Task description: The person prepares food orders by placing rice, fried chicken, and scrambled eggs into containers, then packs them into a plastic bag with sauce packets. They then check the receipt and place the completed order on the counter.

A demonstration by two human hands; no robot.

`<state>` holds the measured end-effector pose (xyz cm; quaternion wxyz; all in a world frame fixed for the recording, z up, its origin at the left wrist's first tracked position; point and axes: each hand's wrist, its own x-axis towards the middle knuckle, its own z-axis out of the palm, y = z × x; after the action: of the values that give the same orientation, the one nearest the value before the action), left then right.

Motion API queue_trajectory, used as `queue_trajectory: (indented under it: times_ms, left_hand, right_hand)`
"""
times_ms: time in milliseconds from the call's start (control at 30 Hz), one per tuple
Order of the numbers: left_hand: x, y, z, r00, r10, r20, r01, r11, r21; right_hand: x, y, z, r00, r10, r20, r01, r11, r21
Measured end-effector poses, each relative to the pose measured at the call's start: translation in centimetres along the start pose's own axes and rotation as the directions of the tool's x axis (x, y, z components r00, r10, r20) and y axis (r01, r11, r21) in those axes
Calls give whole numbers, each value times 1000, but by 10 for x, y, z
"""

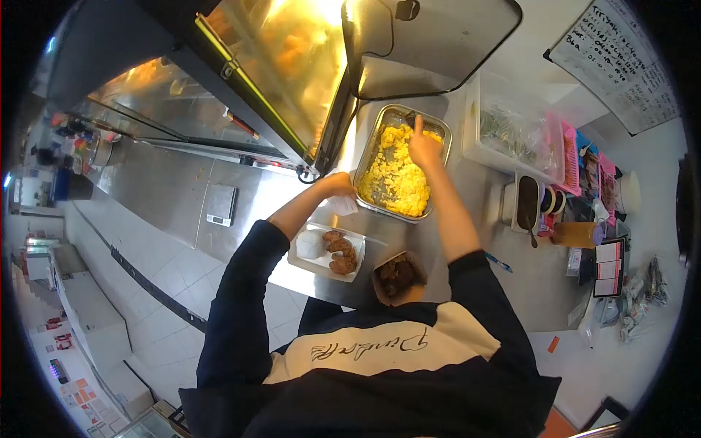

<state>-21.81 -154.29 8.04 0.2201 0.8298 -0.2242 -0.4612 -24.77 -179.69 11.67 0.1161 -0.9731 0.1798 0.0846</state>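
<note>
A metal tray (363, 162) of yellow scrambled egg (409, 191) lies ahead of me on the steel counter. My right hand (425, 150) is closed over the tray's far right part, one digit stretched toward a dark utensil end (410, 117); what its fingers hold is hidden. At the tray's left edge, my left hand (338, 185) is closed on a piece of white paper (343, 205). Below it stands a white paper food box (303, 266) with a mound of white rice (311, 244) and browned fried pieces (342, 255). A brown paper container (399, 277) with dark brown food sits near my body.
A glass-fronted warming cabinet (270, 73) stands at the left, with a small scale (222, 204) on the counter beside it. To the right are a plastic tub (504, 139), a container of dark sauce (527, 204), pink baskets (572, 157) and a blue pen (499, 262).
</note>
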Motion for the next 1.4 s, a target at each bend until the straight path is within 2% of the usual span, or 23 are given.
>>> queue_trajectory:
  times_ms: [33, 100, 167, 267, 367, 433, 533, 567, 633, 700, 867, 933, 967, 1033, 1067, 1100, 1133, 1233, 1267, 1300, 1333, 1367, 1400]
  left_hand:
    - [16, -17, 13, 998, -33, -47, 29, 997, -78]
    - [0, -5, 13, 991, -64, -116, 45, 986, -162]
    - [-5, -4, 18, 985, -93, -142, 61, 976, -211]
    - [-11, 1, 22, 986, -109, -125, 76, 967, -244]
    - [-20, 10, 22, 982, -136, -133, 109, 974, -197]
    - [-8, -1, 27, 977, -176, -117, 144, 960, -239]
    - [-4, -7, 32, 978, -158, -133, 117, 955, -274]
    - [-4, -5, 30, 974, -163, -159, 117, 958, -261]
    - [-9, -4, 29, 971, -153, -181, 95, 951, -293]
    - [-9, -7, 28, 976, -129, -177, 65, 942, -330]
    - [3, -17, 33, 984, -78, -160, 6, 913, -407]
    - [-3, -8, 28, 987, -47, -152, -14, 928, -373]
    - [-7, -5, 27, 989, -31, -147, -24, 934, -356]
    - [-21, 7, 21, 995, -23, -97, -18, 916, -400]
    - [-21, 8, 18, 996, -10, -83, -23, 921, -389]
    - [-23, 10, 16, 998, 5, -69, -30, 926, -378]
    - [-25, 11, 14, 997, 16, -69, -41, 926, -376]
    - [-24, 10, 14, 995, 20, -93, -56, 914, -403]
    - [-23, 9, 13, 996, 51, -74, -75, 927, -368]
    - [-22, 8, 13, 995, 89, -46, -99, 941, -322]
    - [-21, 7, 13, 993, 120, -21, -121, 951, -286]
    - [-22, 9, 13, 994, 109, -25, -112, 953, -282]
    - [-22, 11, 14, 995, 97, -28, -101, 955, -279]
  right_hand:
    - [6, -2, 17, 999, -26, 25, 27, 999, -35]
    - [8, -19, 48, 993, -76, 86, 84, 992, -97]
    - [-29, -40, 65, 984, -129, 125, 149, 975, -165]
    - [-89, -49, 33, 931, -188, 313, 235, 965, -121]
    - [-74, -9, 37, 942, -315, 113, 315, 949, 17]
    - [-47, 9, 32, 989, -146, -33, 143, 987, -67]
    - [-34, 18, 57, 992, -112, -60, 107, 991, -83]
    - [-51, 1, 51, 992, -119, 44, 125, 978, -164]
    - [-84, -17, 64, 972, -208, 106, 221, 967, -125]
    - [-115, -28, 67, 955, -270, 126, 279, 958, -65]
    - [-145, -49, 43, 934, -298, 197, 268, 950, 162]
    - [-139, -40, 50, 932, -315, 182, 239, 907, 345]
    - [-132, -31, 59, 931, -322, 173, 222, 874, 433]
    - [-112, -1, 99, 940, -337, -58, 257, 584, 770]
    - [-113, 4, 71, 909, -296, 294, -145, 437, 888]
    - [-116, 5, 49, 733, -322, 599, -541, 258, 800]
    - [-119, 1, 44, 729, -278, 625, -589, 210, 780]
    - [-116, 12, 47, 694, -373, 615, -672, -31, 740]
    - [-106, 31, 75, 681, -413, 604, -643, 57, 764]
    - [-111, 28, 92, 895, -261, 361, -277, 309, 910]
    - [-117, 20, 105, 980, -199, 34, 90, 581, 809]
    - [-124, 9, 113, 924, -238, -298, 363, 792, 491]
    - [-138, -13, 61, 992, -93, 88, 38, 871, 490]
